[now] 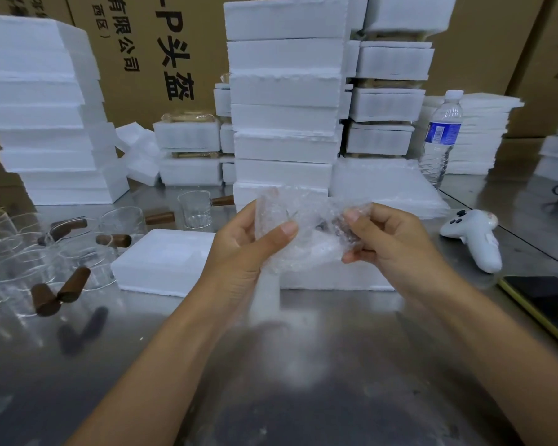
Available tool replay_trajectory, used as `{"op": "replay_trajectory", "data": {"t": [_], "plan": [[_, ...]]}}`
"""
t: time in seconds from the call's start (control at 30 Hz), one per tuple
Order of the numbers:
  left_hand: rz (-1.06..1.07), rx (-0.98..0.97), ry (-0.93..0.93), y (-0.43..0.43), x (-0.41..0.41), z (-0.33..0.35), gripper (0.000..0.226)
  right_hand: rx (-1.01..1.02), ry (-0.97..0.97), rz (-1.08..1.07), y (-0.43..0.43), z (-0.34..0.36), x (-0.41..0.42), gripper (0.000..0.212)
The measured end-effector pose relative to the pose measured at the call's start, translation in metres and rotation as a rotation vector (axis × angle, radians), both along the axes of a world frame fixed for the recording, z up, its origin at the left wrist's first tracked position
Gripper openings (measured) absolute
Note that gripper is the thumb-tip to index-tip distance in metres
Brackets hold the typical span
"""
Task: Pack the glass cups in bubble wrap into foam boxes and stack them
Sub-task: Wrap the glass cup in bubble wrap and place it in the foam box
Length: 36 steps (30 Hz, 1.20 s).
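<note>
- Both hands hold a bubble-wrapped cup (306, 226): the left hand (245, 249) pinches its left end, and the right hand (387, 243) curls round its right end.
- They hold the bundle in the air over the foam box (165, 262).
- Bare glass cups (195, 209) lie left of that box, and a foam stack (284, 123) rises behind it.

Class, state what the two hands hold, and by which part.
A bundle of clear bubble wrap: the left hand grips its left end, the right hand pinches its right end.
</note>
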<state>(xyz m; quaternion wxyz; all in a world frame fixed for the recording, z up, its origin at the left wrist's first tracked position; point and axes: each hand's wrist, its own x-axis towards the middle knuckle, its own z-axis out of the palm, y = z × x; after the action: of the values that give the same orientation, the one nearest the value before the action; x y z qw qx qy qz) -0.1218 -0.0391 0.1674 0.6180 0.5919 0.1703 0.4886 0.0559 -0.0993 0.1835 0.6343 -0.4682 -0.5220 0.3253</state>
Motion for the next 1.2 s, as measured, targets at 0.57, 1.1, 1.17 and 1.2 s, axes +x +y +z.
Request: {"op": "replay_trajectory", "data": {"t": [0.57, 1.1, 1.17, 1.2], "plan": [[0.095, 0.032, 0.283, 0.002, 0.007, -0.011, 0.047, 0.072, -0.021, -0.425, 0.017, -0.009, 0.015, 0.017], [0.226, 0.099, 0.496, -0.010, 0.010, -0.006, 0.014, -0.196, -0.805, -0.703, 0.021, -0.027, 0.032, 0.034], [0.347, 0.180, 0.439, -0.010, 0.007, -0.003, 0.017, -0.194, -0.759, -0.697, 0.021, -0.027, 0.033, 0.028], [0.442, 0.245, 0.411, -0.010, 0.004, -0.001, 0.018, -0.190, -0.691, -0.674, 0.020, -0.026, 0.034, 0.025]]}}
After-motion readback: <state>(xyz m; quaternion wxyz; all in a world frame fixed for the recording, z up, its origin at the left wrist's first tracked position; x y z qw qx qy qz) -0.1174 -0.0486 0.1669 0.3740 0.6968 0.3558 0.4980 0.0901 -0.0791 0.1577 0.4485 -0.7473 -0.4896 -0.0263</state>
